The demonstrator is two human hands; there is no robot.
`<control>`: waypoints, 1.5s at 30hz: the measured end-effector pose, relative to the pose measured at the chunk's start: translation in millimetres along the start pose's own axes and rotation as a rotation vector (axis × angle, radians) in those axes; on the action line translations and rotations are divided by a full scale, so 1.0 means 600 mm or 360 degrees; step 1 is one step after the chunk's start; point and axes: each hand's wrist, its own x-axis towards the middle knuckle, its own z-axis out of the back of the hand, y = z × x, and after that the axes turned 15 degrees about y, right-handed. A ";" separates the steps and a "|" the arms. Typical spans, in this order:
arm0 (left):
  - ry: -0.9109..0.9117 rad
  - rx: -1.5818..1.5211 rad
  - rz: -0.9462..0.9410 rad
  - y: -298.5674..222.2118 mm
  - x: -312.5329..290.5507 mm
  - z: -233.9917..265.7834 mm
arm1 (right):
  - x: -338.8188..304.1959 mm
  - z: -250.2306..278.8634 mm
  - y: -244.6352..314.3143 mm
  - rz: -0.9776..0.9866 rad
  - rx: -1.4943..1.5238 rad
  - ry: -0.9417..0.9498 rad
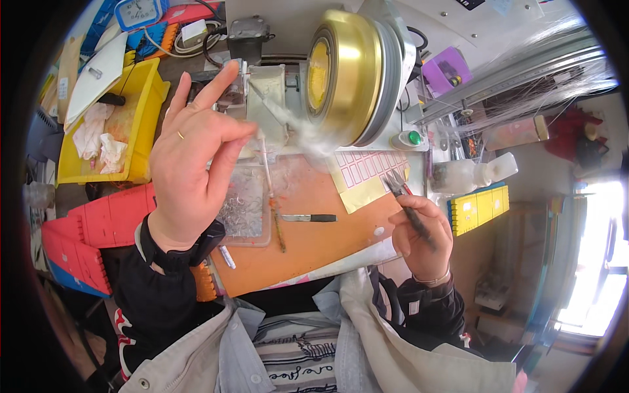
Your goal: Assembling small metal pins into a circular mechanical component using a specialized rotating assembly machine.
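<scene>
My left hand (pixel 193 154) is raised over the left part of the bench, thumb and index finger pinched together. What they hold, if anything, is too small to make out. Beside those fingertips, a wispy bundle of white fibres (pixel 303 133) hangs blurred against a large gold-rimmed wheel (pixel 357 78). My right hand (pixel 424 239) grips small pliers (pixel 414 221) with dark handles, their metal jaws pointing up and away near a label sheet (pixel 370 171). Between the hands, a small knife (pixel 313 218) with a dark handle lies on the orange-brown board (pixel 304 252).
A clear shallow tray (pixel 244 209) of small metal bits lies below my left hand. Farther left are a yellow bin (pixel 141 131) with crumpled tissue and a red bin (pixel 111 213). Plastic bottles (pixel 458 175) and a metal rail (pixel 504 82) with loose strands stand at right.
</scene>
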 end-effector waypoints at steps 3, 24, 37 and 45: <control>-0.0011 0.0002 -0.0002 -0.001 0.002 -0.002 | 0.013 0.008 -0.014 -0.0137 -0.0361 -0.0189; -0.0104 -0.0080 0.0032 -0.004 0.003 0.001 | 0.001 -0.049 0.074 0.1143 -0.1658 -0.0213; -0.0173 -0.0173 -0.0034 0.004 0.001 -0.007 | 0.094 -0.164 0.096 0.1339 -0.1953 0.0334; -0.0131 -0.0198 -0.0068 -0.007 -0.009 0.008 | 0.143 -0.201 0.115 0.1580 -0.2381 0.0616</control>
